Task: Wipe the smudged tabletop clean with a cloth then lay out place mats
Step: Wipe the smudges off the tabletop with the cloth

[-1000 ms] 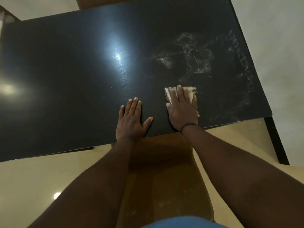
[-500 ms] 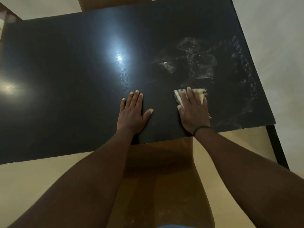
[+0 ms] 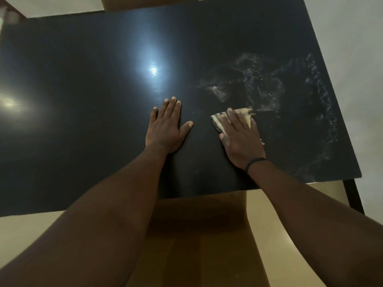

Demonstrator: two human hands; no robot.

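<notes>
A glossy black tabletop (image 3: 83, 121) fills most of the view. White smudges (image 3: 269, 92) cover its right part, reaching toward the right edge. My right hand (image 3: 241, 139) presses flat on a small beige striped cloth (image 3: 242, 113) with frayed edges, just below the smudged patch. Only the cloth's far end shows past my fingers. My left hand (image 3: 165, 129) lies flat on the table to the left of the cloth, fingers spread, holding nothing. No place mats are in view.
A brown wooden chair (image 3: 199, 235) stands below me at the table's near edge. Another brown chair back (image 3: 145, 3) shows at the far edge. A black table leg (image 3: 354, 197) stands at the near right corner. Beige floor surrounds the table.
My right hand has slid the cloth away from me and to the right, up to the lower edge of the smudges. My left hand stays flat in about the same spot.
</notes>
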